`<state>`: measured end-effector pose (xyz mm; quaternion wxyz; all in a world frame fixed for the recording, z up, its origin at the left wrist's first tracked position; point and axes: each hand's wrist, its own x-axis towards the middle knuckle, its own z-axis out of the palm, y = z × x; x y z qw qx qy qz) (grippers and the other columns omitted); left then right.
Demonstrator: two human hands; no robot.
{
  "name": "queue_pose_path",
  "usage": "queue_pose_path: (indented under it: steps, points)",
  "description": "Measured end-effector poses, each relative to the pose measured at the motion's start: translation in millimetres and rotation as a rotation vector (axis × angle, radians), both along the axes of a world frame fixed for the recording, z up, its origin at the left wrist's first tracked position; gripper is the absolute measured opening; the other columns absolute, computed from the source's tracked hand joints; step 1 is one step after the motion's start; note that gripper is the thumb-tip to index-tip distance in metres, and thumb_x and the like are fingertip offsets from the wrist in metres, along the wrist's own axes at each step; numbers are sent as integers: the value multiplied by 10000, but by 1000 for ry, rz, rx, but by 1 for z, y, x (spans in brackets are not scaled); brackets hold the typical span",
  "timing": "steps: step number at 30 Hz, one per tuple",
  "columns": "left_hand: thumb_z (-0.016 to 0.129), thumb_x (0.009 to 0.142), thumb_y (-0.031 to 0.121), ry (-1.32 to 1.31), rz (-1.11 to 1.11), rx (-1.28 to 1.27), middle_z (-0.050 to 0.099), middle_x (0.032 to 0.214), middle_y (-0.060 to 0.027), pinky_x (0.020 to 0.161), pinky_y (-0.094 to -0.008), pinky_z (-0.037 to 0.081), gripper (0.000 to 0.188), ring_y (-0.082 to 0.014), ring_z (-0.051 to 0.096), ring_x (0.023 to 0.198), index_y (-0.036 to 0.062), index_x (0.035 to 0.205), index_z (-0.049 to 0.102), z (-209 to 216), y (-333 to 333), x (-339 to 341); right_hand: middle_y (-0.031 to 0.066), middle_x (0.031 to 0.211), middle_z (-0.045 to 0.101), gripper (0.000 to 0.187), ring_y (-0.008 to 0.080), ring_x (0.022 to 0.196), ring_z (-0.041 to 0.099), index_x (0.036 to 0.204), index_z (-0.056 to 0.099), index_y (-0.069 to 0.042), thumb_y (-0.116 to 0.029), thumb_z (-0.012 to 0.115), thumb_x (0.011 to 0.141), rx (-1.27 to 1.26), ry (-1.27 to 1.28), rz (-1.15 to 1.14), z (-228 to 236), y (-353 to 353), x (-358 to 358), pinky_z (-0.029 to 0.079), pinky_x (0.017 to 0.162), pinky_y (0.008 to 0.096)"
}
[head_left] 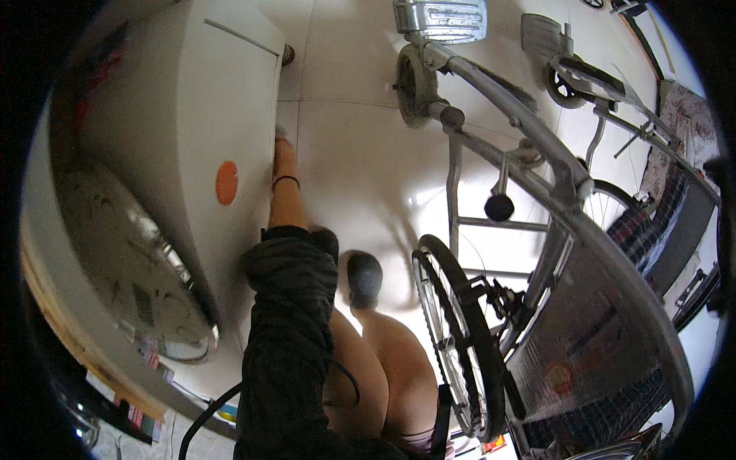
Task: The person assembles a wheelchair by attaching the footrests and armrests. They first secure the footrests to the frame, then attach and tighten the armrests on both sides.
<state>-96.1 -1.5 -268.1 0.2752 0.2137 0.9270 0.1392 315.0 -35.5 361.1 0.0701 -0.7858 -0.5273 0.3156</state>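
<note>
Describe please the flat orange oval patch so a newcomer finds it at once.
Left of the bare forearm with thin black wristband stands a large white boxy cabinet. On its face beside the forearm sits the patch: solid orange, the only orange mark on that pale surface.

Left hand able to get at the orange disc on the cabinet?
Likely yes: the left hand is beside the edge of the white cabinet, and nothing visible stands in front of the orange disc.

Grey wheelchair (pixel 566 188) on tiled floor (pixel 349 149)
</note>
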Motion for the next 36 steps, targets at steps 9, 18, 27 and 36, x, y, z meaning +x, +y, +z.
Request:
queue_pose_path:
  steps: [9,18,27,36]
  points:
    - [521,945,191,103,138,22,502,1223,-195,942,-460,422,371,-361,509,1091,-20,1247,485,-61,42,-33,191,1174,541,818,242,1012,571,1392,307,45,-588,456,896,-52,-65,-23,-7,10,-5,442,911,359]
    - [570,905,66,280,142,245,641,1015,-140,820,-397,497,189,-288,617,912,-14,1072,609,-9,18,48,191,1164,550,836,239,997,577,1390,307,45,-602,473,887,-4,-28,14,4,5,-7,450,898,357]
    - [509,1003,184,-1533,943,843,628,1025,-78,715,-308,559,227,-236,634,916,76,1193,568,206,-7,178,190,1153,559,855,236,983,584,1388,307,45,-616,489,878,150,173,103,20,0,-32,458,885,354]
    - [486,1006,198,-2256,876,866,598,1070,-107,766,-285,558,199,-184,599,854,101,1173,534,440,-102,187,121,886,585,415,150,837,523,1202,506,54,-286,523,966,353,194,265,4,20,-51,443,762,295]
